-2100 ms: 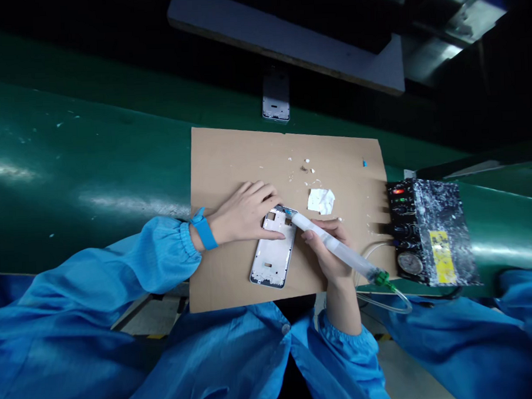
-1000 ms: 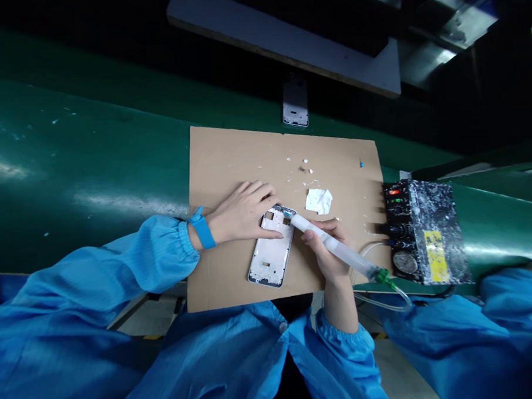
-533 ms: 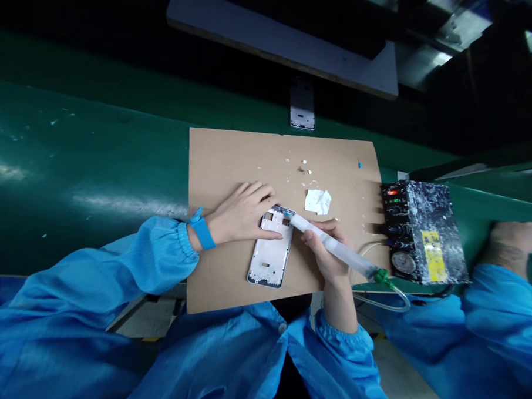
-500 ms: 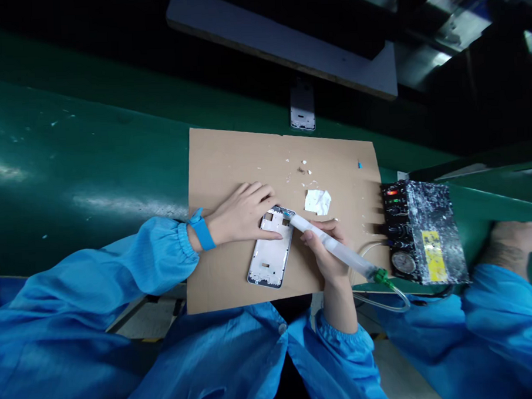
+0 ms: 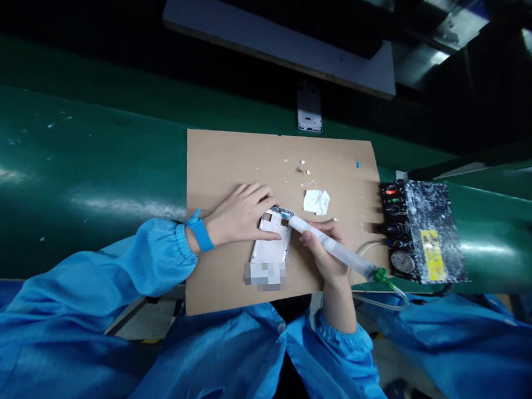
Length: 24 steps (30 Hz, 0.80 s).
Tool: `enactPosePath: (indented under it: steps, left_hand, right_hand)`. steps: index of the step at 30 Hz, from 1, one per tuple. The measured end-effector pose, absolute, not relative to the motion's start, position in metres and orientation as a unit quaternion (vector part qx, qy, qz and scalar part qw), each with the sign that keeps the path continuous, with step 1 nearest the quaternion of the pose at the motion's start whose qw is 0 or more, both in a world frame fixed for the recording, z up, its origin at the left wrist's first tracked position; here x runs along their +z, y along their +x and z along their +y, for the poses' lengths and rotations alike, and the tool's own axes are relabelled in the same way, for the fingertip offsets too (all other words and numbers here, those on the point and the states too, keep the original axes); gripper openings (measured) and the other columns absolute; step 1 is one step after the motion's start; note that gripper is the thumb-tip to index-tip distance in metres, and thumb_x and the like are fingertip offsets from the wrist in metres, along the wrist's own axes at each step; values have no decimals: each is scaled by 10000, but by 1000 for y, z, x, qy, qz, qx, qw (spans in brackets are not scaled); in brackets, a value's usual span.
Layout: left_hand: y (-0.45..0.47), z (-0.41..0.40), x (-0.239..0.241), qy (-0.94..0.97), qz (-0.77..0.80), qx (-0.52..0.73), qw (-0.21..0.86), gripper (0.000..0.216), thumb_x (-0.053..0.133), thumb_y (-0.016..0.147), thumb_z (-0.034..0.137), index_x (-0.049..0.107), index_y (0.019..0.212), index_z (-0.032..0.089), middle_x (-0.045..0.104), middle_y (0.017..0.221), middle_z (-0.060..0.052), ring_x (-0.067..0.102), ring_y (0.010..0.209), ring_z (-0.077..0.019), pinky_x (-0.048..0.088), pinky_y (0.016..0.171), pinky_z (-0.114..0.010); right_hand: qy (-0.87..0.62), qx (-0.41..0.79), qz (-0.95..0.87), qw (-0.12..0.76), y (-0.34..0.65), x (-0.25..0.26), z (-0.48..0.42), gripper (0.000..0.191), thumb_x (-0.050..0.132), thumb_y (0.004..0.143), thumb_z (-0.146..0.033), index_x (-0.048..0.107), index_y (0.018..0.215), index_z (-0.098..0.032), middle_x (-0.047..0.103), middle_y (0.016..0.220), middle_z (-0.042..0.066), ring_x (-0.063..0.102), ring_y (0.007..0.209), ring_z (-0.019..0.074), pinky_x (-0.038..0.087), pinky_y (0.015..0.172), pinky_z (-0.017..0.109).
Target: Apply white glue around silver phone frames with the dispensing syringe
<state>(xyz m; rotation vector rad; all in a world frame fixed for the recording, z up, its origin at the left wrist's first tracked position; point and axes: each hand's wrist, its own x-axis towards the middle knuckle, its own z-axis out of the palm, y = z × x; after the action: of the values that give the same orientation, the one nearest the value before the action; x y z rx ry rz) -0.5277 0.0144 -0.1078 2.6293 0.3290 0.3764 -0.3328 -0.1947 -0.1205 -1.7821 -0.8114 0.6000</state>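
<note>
A white phone frame (image 5: 273, 241) lies on a brown cardboard sheet (image 5: 229, 160). My left hand (image 5: 240, 215) rests on the frame's upper left part, fingers stretched flat and pressing it down. My right hand (image 5: 327, 252) is wrapped round a translucent dispensing syringe (image 5: 334, 250). The syringe tip touches the frame's top right corner. A green fitting (image 5: 381, 274) at the syringe's rear joins a clear hose (image 5: 391, 303).
A black spattered controller box (image 5: 421, 231) with lights and a gauge stands right of the cardboard. Another phone frame (image 5: 309, 111) lies on the green conveyor (image 5: 70, 161) beyond the sheet. A white scrap (image 5: 316, 201) and crumbs lie on the cardboard. A co-worker's blue sleeve (image 5: 452, 338) is at lower right.
The phone frame on the conveyor has drifted to the right. A co-worker's hand showed at the right edge half a second ago and has gone. My hands have stayed in place.
</note>
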Motion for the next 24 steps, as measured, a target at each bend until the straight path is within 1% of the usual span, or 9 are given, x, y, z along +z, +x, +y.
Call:
enactPosePath:
  steps: [3,10,15,20,24]
  left_hand:
    - [-528,14,-107,957,118,136,229,687,842,898,731,704,1298,190,684,1266,-104,606,1173,-311,452,987,-442]
    - [-528,15,-106,956,120,132,233,647,804,929,733,696,1287,205,687,1264,-105,608,1182,-310,452,988,-439]
    - [-528,15,-106,955,122,131,234,642,795,934,740,695,1282,210,687,1277,-104,607,1186,-307,451,991,-437]
    - [-528,15,-105,956,122,130,233,648,808,927,732,697,1283,203,690,1285,-111,611,1194,-311,451,1004,-442]
    - [-528,15,-106,956,120,131,233,659,805,922,743,698,1282,201,687,1282,-112,608,1189,-313,453,996,-445]
  right_hand:
    - [-744,250,-338,519,-334,-118,-194,423,932,861,-619,775,973,-242,830,890,74,762,719,224,633,660,342]
    - [-739,255,-337,525,-335,-117,-193,405,933,864,-598,770,971,-243,818,830,61,761,683,219,623,615,327]
    - [-739,256,-337,524,-334,-116,-193,414,931,865,-607,770,971,-240,820,840,61,764,692,217,627,635,331]
    - [-743,249,-336,523,-336,-114,-193,442,933,854,-636,769,954,-237,817,828,61,741,661,207,609,611,322]
    - [-745,249,-333,521,-336,-113,-192,456,937,845,-650,766,947,-240,821,845,66,750,676,218,616,627,335]
